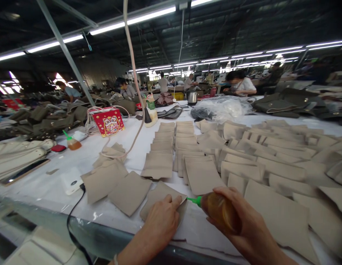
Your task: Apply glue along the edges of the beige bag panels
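My right hand (242, 221) is wrapped round a squeeze bottle (219, 211) of amber liquid, probably glue, with a green nozzle. The bottle is tipped left, and its tip reaches the right edge of a beige leather-like piece (159, 193). On that piece lies my left hand (162, 217), fingers bent and holding it near the same edge; the thumb is mostly hidden. Two similar beige pieces, a nearer one (130, 193) and another (104, 182), lie to the left. Behind my hands, overlapping rows of beige pieces (202, 173) run back across the table.
More beige pieces (278, 213) spread over the right side. At left are a white device (71, 181) with a black cable, a second amber bottle (74, 143) and a red decorated bag (108, 122). A hose (134, 73) hangs down onto the table. People work farther back.
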Demonstrator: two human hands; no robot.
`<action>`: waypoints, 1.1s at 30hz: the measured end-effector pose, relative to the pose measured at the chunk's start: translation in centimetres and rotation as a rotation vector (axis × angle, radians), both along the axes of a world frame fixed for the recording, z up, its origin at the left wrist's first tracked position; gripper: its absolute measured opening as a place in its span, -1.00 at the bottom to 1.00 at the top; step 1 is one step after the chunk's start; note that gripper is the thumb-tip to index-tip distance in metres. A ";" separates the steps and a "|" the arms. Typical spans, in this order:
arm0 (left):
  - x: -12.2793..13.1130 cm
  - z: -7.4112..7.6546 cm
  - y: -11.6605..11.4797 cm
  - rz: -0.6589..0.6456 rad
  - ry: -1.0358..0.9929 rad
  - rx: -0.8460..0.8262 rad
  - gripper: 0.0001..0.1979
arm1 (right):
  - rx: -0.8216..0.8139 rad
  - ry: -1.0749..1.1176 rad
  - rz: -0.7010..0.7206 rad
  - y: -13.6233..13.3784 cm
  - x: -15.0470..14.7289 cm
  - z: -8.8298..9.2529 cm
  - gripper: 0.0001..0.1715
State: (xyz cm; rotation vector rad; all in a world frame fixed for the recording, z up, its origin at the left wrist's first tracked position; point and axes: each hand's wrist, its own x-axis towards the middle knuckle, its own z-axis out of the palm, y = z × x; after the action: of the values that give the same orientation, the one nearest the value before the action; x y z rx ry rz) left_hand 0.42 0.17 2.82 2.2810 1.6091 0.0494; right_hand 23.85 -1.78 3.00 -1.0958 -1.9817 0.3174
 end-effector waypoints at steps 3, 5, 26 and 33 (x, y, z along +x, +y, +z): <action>0.1 -0.2 -0.2 0.003 0.013 -0.007 -0.45 | -0.034 0.006 -0.035 0.0 0.0 0.1 -0.52; 0.1 -0.2 -0.3 0.004 0.001 -0.009 -0.45 | -0.053 0.026 -0.076 0.1 0.1 0.0 -0.53; 0.2 -0.3 -0.7 0.010 0.006 0.004 -0.48 | -0.163 0.108 -0.138 0.1 0.8 -0.9 -0.52; 0.0 -0.3 -0.7 0.013 -0.012 -0.004 -0.49 | -0.238 0.184 -0.139 0.2 0.9 -1.6 -0.49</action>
State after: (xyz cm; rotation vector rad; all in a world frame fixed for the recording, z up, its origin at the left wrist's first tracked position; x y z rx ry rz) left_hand 0.43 -0.55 2.54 2.2626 1.6171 0.0625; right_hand 24.76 -1.58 1.35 -1.2985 -1.7266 0.5696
